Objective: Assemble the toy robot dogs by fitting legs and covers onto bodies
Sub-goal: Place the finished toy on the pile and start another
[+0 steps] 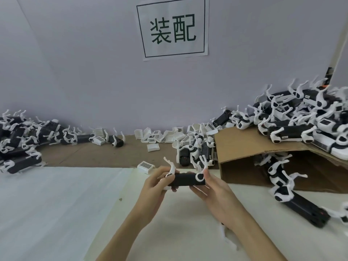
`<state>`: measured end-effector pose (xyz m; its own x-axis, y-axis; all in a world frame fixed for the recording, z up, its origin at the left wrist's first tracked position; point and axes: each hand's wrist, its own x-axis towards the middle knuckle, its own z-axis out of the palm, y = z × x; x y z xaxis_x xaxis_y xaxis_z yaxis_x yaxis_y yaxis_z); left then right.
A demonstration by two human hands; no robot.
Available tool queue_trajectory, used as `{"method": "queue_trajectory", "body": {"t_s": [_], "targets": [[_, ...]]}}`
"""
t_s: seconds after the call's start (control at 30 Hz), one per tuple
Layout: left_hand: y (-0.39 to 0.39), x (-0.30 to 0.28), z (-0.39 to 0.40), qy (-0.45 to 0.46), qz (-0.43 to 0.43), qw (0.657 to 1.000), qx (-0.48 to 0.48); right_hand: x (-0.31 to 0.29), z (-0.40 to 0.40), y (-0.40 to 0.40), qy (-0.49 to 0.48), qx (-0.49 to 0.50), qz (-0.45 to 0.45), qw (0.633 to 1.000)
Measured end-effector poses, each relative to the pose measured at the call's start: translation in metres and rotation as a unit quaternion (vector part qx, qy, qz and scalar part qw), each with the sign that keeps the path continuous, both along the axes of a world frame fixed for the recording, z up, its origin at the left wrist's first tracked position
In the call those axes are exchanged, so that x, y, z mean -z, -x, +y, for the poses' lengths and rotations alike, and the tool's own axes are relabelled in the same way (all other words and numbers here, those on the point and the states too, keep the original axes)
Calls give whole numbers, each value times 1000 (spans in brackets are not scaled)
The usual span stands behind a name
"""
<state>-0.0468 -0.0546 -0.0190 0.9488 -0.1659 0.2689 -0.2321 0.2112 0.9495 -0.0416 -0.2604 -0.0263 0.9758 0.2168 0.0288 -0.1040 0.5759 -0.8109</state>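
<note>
Black toy-dog body (185, 179) held level above the white worktop (56, 204), left hand (156, 182) and right hand (211, 187) both curled round its ends. Best kept steady while seating each white leg (200, 176) squarely, without forcing.

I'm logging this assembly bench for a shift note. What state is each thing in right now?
Black body: held level above the table by both hands, white legs fitted at both ends.
Left hand: grips the body's left end.
Right hand: grips its right end.
Cardboard box: tipped on its side, toy dogs spilling out.
White covers: loose, scattered by the wall.
</note>
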Motion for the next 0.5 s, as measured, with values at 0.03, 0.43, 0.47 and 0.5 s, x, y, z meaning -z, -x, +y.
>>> {"method": "queue_trajectory", "body": {"t_s": [0.03,0.43,0.47,0.5], "targets": [[0,0,1,-6,3,1000,-4,0,0,0,13,1,-11,1000],[0,-1,7,-5,52,998,-24,-7,-4,9,201,56,-115,971],[0,-3,9,-8,55,998,-2,-8,-5,10,187,38,-112,975],[0,-5,9,2,60,998,20,-8,-6,11,177,19,-107,978]]}}
